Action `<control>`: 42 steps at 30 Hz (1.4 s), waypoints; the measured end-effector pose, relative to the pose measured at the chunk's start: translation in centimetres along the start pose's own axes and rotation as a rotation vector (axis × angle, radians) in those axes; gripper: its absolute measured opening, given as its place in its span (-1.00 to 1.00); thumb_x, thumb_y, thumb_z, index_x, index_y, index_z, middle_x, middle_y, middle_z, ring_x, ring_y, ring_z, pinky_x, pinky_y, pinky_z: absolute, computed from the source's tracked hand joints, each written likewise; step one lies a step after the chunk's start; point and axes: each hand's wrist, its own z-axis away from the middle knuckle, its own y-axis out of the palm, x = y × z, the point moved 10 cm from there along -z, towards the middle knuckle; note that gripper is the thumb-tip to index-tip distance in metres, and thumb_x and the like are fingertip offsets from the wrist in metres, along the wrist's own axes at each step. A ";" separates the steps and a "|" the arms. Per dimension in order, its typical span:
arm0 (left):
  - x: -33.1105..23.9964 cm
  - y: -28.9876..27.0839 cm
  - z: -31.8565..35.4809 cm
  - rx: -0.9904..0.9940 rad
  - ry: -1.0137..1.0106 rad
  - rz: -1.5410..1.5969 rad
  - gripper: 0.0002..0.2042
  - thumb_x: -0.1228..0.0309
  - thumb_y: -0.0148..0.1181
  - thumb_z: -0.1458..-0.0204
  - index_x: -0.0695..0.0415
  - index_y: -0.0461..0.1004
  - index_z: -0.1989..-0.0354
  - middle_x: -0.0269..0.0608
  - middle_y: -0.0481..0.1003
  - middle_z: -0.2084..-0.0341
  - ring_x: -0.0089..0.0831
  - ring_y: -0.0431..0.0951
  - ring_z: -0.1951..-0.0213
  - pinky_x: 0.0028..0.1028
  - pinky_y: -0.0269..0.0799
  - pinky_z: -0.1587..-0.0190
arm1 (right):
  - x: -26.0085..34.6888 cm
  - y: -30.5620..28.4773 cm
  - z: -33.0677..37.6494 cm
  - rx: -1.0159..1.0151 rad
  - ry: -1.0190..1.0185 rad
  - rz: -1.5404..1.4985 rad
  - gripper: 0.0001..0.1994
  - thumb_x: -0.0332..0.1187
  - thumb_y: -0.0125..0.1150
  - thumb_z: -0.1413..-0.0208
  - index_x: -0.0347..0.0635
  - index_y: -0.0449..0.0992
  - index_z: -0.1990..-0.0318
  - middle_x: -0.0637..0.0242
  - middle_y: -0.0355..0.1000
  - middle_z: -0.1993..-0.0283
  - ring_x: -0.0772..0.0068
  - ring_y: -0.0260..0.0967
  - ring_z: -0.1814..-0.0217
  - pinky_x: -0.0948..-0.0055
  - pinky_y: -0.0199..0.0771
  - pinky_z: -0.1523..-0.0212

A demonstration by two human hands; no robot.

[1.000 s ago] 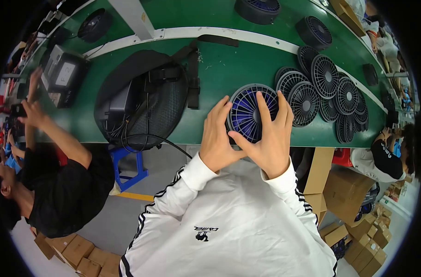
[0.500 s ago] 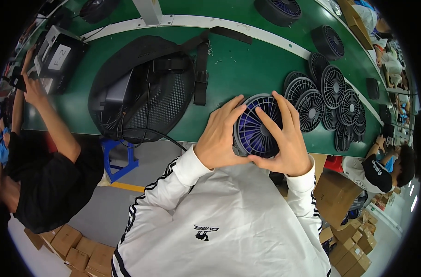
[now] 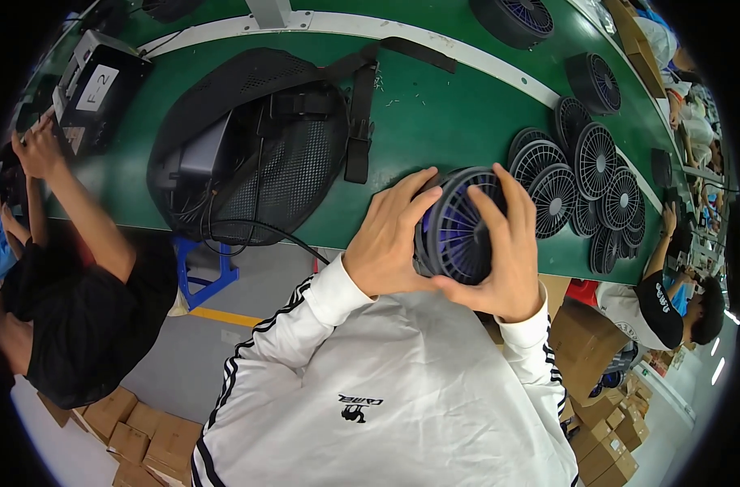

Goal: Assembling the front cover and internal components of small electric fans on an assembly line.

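Between my two hands is a small round fan [image 3: 461, 231] with a dark radial grille and purple blades behind it. It is tilted, so its thick side rim shows toward the left. My left hand [image 3: 393, 235] grips the rim and body at the left. My right hand [image 3: 500, 252] wraps the grille side, with fingers over the top edge and the thumb low in front. Just right of the fan, a pile of loose round grilles [image 3: 552, 199] lies on the green table [image 3: 435, 122]. Whether the held fan's grille is seated all round cannot be seen.
A black mesh backpack [image 3: 256, 146] with cables lies left of my hands. More fan units [image 3: 593, 83] stand along the far right. A black box-shaped device [image 3: 102, 89] sits at far left, near a co-worker's hand [image 3: 41, 150]. Cardboard boxes [image 3: 593, 345] stand below the table.
The fan has turned in my hands, its grille now facing more to the right and its side showing. The co-worker's hand at left has shifted down and left.
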 end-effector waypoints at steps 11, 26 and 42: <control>0.2 0.1 0.1 -0.022 0.015 0.006 0.25 -0.02 0.71 0.29 0.07 -0.02 -0.56 0.29 0.19 -0.47 0.24 0.33 -0.41 0.06 0.26 -0.38 | 0.4 0.5 -0.5 -0.003 0.004 0.080 -0.04 0.35 0.48 0.14 -0.06 0.54 -0.38 -0.38 0.19 -0.50 -0.49 0.23 -0.43 -0.28 0.27 -0.39; 0.3 0.5 0.4 -0.034 -0.092 -0.033 0.17 -0.03 0.72 0.30 0.01 0.05 -0.48 0.29 0.19 -0.49 0.24 0.37 -0.39 0.06 0.22 -0.34 | -0.9 0.8 -0.4 -0.063 -0.061 0.027 -0.06 0.30 0.47 0.21 -0.13 0.61 -0.31 -0.32 0.27 -0.47 -0.40 0.26 -0.41 -0.23 0.32 -0.38; 0.0 0.8 0.0 0.028 -0.025 0.042 0.22 -0.02 0.75 0.37 0.05 0.04 -0.47 0.32 0.17 -0.49 0.22 0.33 -0.42 0.10 0.23 -0.35 | -0.7 0.1 0.0 -0.054 -0.164 -0.056 -0.14 0.25 0.47 0.22 -0.04 0.64 -0.27 -0.23 0.34 -0.43 -0.35 0.34 -0.36 -0.18 0.42 -0.27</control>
